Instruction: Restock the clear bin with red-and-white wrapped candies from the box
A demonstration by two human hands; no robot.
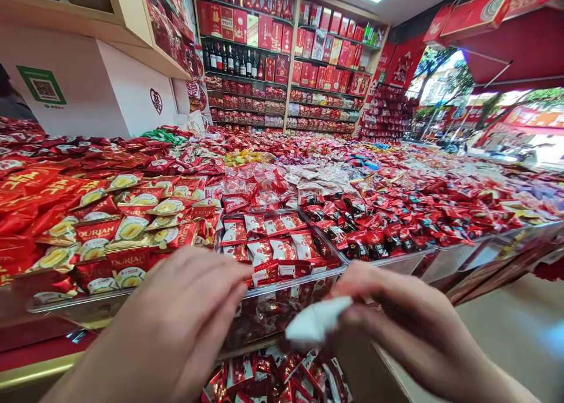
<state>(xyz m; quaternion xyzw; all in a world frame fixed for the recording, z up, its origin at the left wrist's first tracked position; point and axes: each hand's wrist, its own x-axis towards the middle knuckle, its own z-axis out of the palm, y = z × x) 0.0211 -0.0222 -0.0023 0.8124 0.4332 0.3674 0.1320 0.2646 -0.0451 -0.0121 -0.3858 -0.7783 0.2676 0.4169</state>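
This shop is walled in red at the far end, where tall shelves (292, 56) carry wine bottles (230, 61), boxed gifts (264, 32) and, lower down, rows of packed sweets (324, 123). On the right it opens to the street, with trees and a red awning (515, 44) outside. To the left stands a pale pillar (132, 91) bearing a heart-shaped mark (155, 101) and a green code sign (42, 87). In front of me the long worktop (26, 351) is heaped with wrapped sweets, mostly red.

Clear plastic bins line the near edge. One at the left holds durian packets (131, 228) in red and gold; the middle bin (291, 284) has red-and-white packets (282, 248) in rough rows; the next one along is filled with red and black sweets (374, 241). Below the middle bin sits an open cardboard box (368, 359), with more red-and-white packets (277, 379) loose inside.

The person's left hand (176, 303) is in front of the left and middle bins, back upward, fingers together; I can't tell whether it holds anything. The right hand (409, 309), over the box, pinches a small white item (312, 322) between thumb and fingers, just in front of the middle bin, too blurred to make out.
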